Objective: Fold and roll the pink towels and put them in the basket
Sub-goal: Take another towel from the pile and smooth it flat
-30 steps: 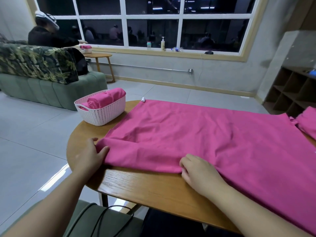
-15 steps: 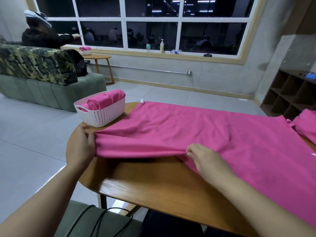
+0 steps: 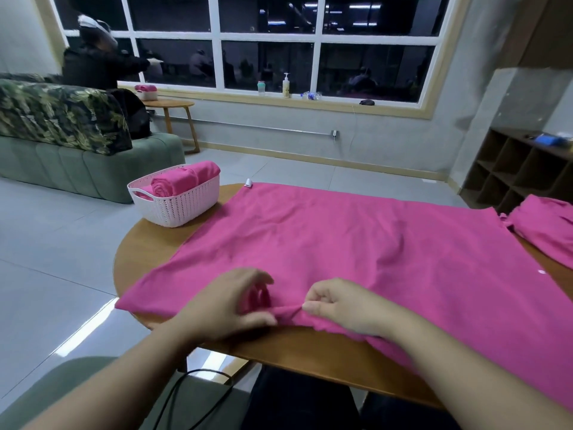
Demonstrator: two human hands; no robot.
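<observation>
I have the big pink towel [image 3: 356, 252] spread flat over the table [image 3: 310, 352], its near hem along the front edge, where I can lift it for a fold. My right hand [image 3: 344, 305] pinches that hem; the grip of my left hand [image 3: 223, 302] is loose and blurred, fingers on the cloth beside it. The basket [image 3: 173, 203], already holding rolled towels, sits at the table's far left, clear of the fold. Another towel [image 3: 545, 225] waits far right.
</observation>
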